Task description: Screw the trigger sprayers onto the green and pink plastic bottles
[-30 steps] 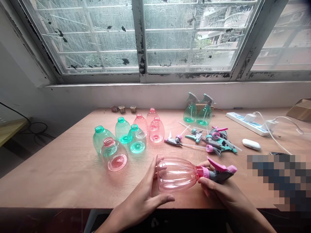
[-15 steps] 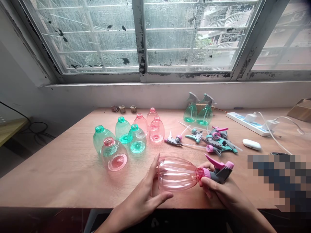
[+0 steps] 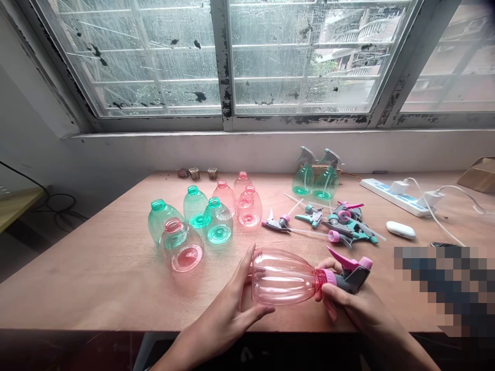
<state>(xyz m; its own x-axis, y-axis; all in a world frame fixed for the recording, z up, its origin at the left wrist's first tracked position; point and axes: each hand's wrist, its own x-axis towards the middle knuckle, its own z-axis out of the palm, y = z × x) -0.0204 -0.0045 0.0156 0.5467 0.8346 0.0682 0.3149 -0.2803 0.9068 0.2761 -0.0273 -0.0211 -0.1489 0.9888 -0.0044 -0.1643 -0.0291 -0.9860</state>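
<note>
One pink bottle [image 3: 284,278] lies on its side between both hands over the near part of the bench [image 3: 96,288], its long axis running left to right, as seen from my remote seat. Its neck points to my right hand [image 3: 356,303], the nearer to the joint, closed about the pink collar [image 3: 329,277] of the spray head [image 3: 352,278]; thread tightness I cannot tell. My left hand [image 3: 232,304], half open, has hold of the base, fingers showing through the plastic, thumb spread out. Beyond, loose spray heads [image 3: 343,216] lie jumbled nearer the right hand; seven open-necked bottles [image 3: 217,221] stand farther left. Two green sprayers [image 3: 325,181], heads fitted, stand near the wall [image 3: 212,149].
</note>
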